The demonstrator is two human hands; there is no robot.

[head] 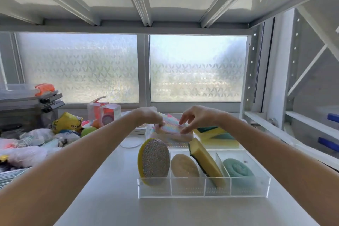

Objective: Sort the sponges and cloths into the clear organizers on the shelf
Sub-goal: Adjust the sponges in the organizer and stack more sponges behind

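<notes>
No readable brand or label anywhere; the yellow crumpled pack [66, 122] in the clutter at left carries dark print, too small and blurred to read, and the clear boxes w/ orange-pink inserts [103, 112] behind it show no legible text either. Both bare forearms reach forward over the white shelf [110, 180], wrists slightly raised, hands meeting over the far clear organizer [169, 140]. Left hand [147, 115]: palm down, fingers curled, grip pinching the left end of a pastel striped cloth [171, 124] (pink/yellow/blue). Right hand [197, 117]: thumb and forefinger pinching the cloth's right end, other fingers fanned loosely above it. The cloth is held between the two hands just over the far organizer's left section, lower edge at or in the opening; can't tell if it touches the bottom. In that organizer's right section lie yellow sponges w/ green scrub side [214, 133]. Near clear organizer [203, 191], 4 compartments, left to right: oval yellow sponge w/ silver glitter face [155, 161] standing on edge, leaning back; beige oval sponge [184, 168] tilted; yellow-and-dark-green block sponge [206, 162] leaning across the divider, upper end toward the far organizer; rolled teal cloth [237, 169] lying flat. Stacked grey trays w/ an orange clip [44, 89] sit far left by the frosted window [82, 68].
</notes>
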